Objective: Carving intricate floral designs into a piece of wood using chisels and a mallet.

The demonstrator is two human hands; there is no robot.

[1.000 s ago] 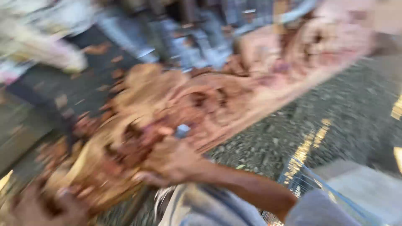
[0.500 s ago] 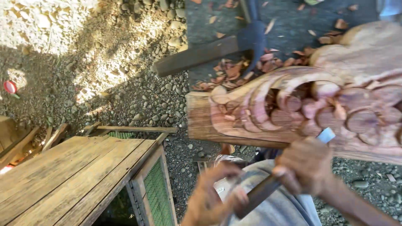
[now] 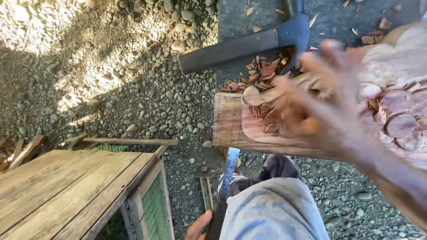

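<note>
Right hand (image 3: 320,102) spread, blurred, over the heavy, stiff carved plank (image 3: 275,129); left hand (image 3: 198,226) grips the chisel (image 3: 224,191) by its handle.

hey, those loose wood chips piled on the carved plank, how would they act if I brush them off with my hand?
The wood chips look thin and curled, so probably very light and easy to scatter. They lie loose on the carved plank, likely sliding off onto the gravel. Some sit in carved grooves and may catch.

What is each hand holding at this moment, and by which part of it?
The left hand holds a chisel by its handle end, blade pointing up. The right hand is blurred above the carved wooden plank and holds nothing visible.
</note>
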